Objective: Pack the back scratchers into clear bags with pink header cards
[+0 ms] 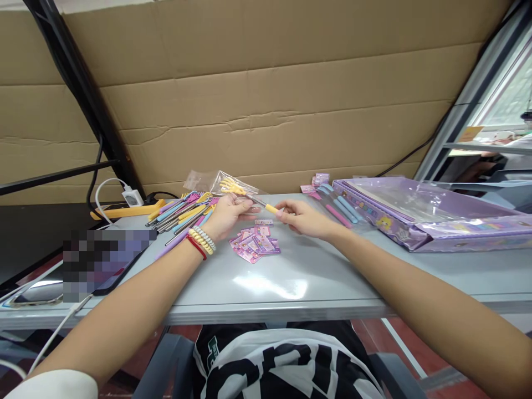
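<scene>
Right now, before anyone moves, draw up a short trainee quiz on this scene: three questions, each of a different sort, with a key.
1. Which hand grips the end of the yellow handle?
2. True or false: the red band circles the left wrist.
3. Fill in the blank: nearer the viewer than the yellow handle, small purple-and-pink ____ lie in a loose pile on the table.

Key:
1. The right hand.
2. True.
3. Cards.
</scene>
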The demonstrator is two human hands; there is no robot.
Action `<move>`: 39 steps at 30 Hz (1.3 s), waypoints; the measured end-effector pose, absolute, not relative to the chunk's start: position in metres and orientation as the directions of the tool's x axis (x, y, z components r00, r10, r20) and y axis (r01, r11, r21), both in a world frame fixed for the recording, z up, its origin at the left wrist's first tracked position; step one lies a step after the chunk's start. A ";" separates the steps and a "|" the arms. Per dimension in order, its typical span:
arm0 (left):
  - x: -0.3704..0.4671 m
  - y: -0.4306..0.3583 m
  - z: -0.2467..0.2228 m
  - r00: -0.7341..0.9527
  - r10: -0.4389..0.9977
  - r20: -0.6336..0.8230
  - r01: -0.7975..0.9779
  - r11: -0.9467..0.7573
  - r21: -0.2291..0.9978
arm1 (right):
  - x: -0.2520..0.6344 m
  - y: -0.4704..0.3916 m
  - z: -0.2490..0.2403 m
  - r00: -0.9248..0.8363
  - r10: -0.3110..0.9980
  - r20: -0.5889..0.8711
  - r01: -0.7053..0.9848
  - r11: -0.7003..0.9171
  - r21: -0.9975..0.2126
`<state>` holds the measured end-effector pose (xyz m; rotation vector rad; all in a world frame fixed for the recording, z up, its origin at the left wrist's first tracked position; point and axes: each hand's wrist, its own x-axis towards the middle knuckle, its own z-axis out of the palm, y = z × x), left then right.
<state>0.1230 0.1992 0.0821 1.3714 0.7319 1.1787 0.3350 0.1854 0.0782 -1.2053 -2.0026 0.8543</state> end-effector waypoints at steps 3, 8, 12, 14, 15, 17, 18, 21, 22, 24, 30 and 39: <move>0.128 0.196 0.076 0.380 0.905 0.190 -0.190 -0.125 0.974 | 0.324 0.178 0.078 -0.316 0.922 0.223 0.457 0.354 -0.816; 0.134 0.191 0.074 0.518 0.833 0.193 -0.209 -0.095 0.973 | 0.324 0.175 0.079 -0.319 0.916 0.243 0.309 0.343 -0.887; 0.131 0.194 0.082 0.259 0.929 0.265 -0.361 -0.161 0.918 | 0.331 0.178 0.080 -0.382 0.887 0.260 0.190 0.350 -0.917; 0.128 0.197 0.087 0.147 0.955 0.259 -0.397 -0.183 0.900 | 0.336 0.179 0.082 -0.473 0.839 0.271 0.091 0.352 -0.932; 0.127 0.199 0.088 0.127 0.960 0.249 -0.401 -0.180 0.898 | 0.338 0.179 0.083 -0.518 0.809 0.277 0.036 0.345 -0.938; 0.123 0.200 0.091 0.124 0.964 0.237 -0.412 -0.167 0.896 | 0.342 0.178 0.086 -0.575 0.765 0.289 -0.051 0.319 -0.946; 0.122 0.200 0.092 0.131 0.962 0.238 -0.420 -0.164 0.893 | 0.343 0.177 0.087 -0.582 0.761 0.288 -0.070 0.307 -0.949; 0.118 0.199 0.094 0.205 0.948 0.245 -0.423 -0.140 0.895 | 0.344 0.176 0.089 -0.536 0.796 0.281 -0.036 0.310 -0.950; 0.117 0.198 0.094 0.253 0.938 0.236 -0.406 -0.119 0.906 | 0.344 0.177 0.089 -0.506 0.814 0.286 -0.011 0.326 -0.945; 0.118 0.196 0.092 0.372 0.909 0.185 -0.341 -0.051 0.939 | 0.342 0.177 0.088 -0.442 0.838 0.319 0.049 0.378 -0.924; 0.129 0.186 0.079 0.674 0.737 0.049 -0.160 0.080 0.984 | 0.338 0.174 0.085 -0.412 0.808 0.421 0.309 0.558 -0.770; 0.127 0.183 0.079 0.717 0.696 0.025 0.055 -0.092 0.994 | 0.333 0.172 0.084 -0.529 0.725 0.441 0.551 0.689 -0.471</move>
